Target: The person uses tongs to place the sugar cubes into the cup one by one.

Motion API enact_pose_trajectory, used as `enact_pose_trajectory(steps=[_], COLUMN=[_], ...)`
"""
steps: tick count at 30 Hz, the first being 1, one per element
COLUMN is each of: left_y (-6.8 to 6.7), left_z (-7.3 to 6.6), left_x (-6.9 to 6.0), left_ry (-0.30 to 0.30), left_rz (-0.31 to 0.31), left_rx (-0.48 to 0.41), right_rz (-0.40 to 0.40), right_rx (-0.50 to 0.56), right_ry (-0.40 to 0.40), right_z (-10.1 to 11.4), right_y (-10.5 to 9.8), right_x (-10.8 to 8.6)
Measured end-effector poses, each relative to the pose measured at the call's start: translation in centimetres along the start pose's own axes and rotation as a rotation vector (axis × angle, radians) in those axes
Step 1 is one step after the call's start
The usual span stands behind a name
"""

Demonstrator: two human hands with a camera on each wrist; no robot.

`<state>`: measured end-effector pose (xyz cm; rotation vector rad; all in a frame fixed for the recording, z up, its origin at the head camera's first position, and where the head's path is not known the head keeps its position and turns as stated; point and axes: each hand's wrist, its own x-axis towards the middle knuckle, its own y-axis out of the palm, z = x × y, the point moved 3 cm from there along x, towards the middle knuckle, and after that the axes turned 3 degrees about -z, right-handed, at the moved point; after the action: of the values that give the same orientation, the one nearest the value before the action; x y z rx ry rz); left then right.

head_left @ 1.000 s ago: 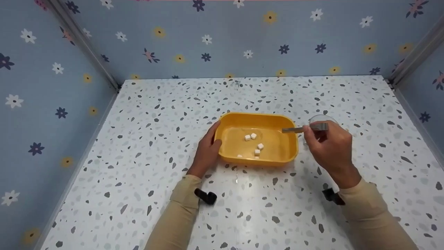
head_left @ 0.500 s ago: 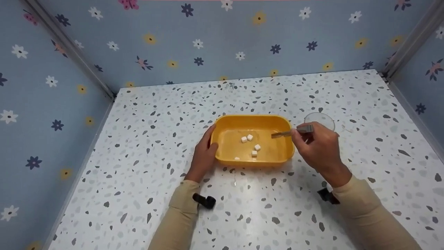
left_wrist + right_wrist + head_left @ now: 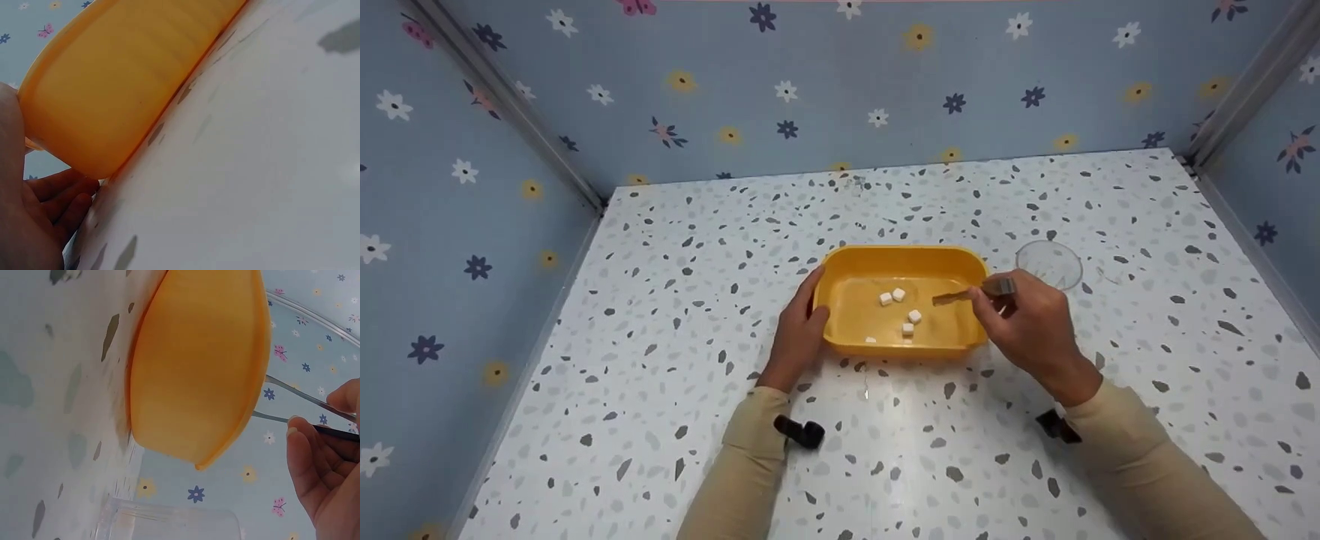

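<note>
A yellow tray [image 3: 847, 315] stands on the speckled table, with several small white cubes [image 3: 914, 316] on its floor. My left hand [image 3: 799, 330] grips its left end, thumb at the rim; in the left wrist view the fingers [image 3: 73, 197] lie by the tray's lower corner [image 3: 84, 112]. My right hand [image 3: 1035, 322] pinches metal tweezers [image 3: 956, 297] over the tray's right side. Their two arms [image 3: 298, 394] stand apart in the right wrist view, above the tray wall [image 3: 197, 365]. The tips lie right of the cubes; no cube shows between them.
A clear round container [image 3: 1049, 264] stands behind my right hand, just right of the tray; its wall [image 3: 174, 523] also shows in the right wrist view. Flowered blue panels [image 3: 855, 82] enclose the table [image 3: 697, 300] at the back and both sides.
My right hand has moved left with the tweezers, from the tray's right edge to further over its inside. More of the clear container shows. The left hand keeps its grip on the tray.
</note>
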<state>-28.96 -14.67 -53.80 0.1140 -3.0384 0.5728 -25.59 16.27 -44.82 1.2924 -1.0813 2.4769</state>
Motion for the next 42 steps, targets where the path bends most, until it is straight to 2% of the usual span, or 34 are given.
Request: enact_pose_trajectory(steps=[7,16,27,34,42], left_y=[-0.1,-0.1,-0.1,0.0,0.0], left_z=[-0.2,-0.3,-0.3,0.0,0.2], left_x=[0.2,0.3,0.3,0.2,0.0], left_ry=[0.008,0.001,0.001,0.004,0.017], left_rz=[0.0,0.003,-0.001,0.003,-0.007], left_rx=[0.012,-0.004,-0.001,-0.002,-0.004], right_rz=[0.031,0.052,0.154,0.193,0.239], right_rx=[-0.001,0.074,0.091,0.104,0.099], right_ry=[0.0,-0.024,-0.04,-0.025,-0.053], right_z=[-0.1,0.1,0.1,0.1,0.3], right_y=[0.3,0.9,1.9,2.2,2.6], right_x=[-0.1,-0.2,-0.7,-1.0,-1.4])
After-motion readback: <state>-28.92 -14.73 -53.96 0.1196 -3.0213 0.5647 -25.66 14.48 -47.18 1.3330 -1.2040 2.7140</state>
